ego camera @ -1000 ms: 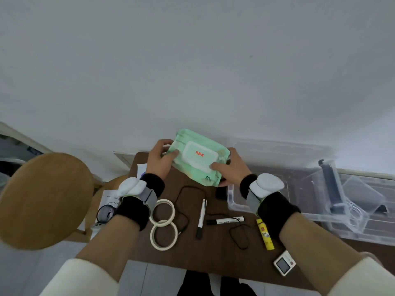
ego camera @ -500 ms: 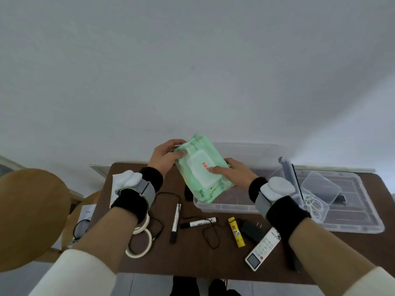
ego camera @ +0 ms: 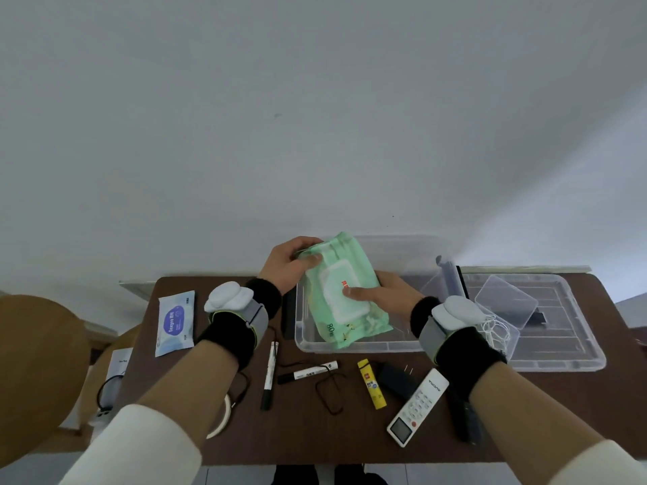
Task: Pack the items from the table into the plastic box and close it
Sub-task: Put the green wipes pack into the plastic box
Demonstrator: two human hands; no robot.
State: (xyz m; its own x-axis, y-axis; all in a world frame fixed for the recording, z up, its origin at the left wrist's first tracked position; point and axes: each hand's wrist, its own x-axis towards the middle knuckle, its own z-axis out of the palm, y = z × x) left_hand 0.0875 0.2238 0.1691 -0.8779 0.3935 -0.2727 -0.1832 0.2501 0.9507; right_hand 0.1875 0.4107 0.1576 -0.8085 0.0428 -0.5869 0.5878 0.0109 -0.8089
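A green pack of wet wipes (ego camera: 345,292) with a white flap is tilted into the clear plastic box (ego camera: 360,344), its lower end inside. My left hand (ego camera: 292,264) grips the pack's upper left corner. My right hand (ego camera: 383,297) holds its right side, thumb on the flap. On the brown table (ego camera: 308,435) lie a blue wipes packet (ego camera: 175,322), two black-and-white markers (ego camera: 269,374) (ego camera: 308,372), a yellow glue stick (ego camera: 371,383), a black charger (ego camera: 397,379), a white remote (ego camera: 418,406) and a thin black cord (ego camera: 329,392).
The box's clear lid (ego camera: 546,348) lies to the right with a small clear case (ego camera: 504,302) and white cable (ego camera: 495,332) on it. A tape roll (ego camera: 220,420) peeks out under my left forearm. A round wooden stool (ego camera: 35,372) stands at the left.
Both hands carried the green pack to the right and turned it on end, lowering its bottom edge into the box. The view also swung right, showing more of the table.
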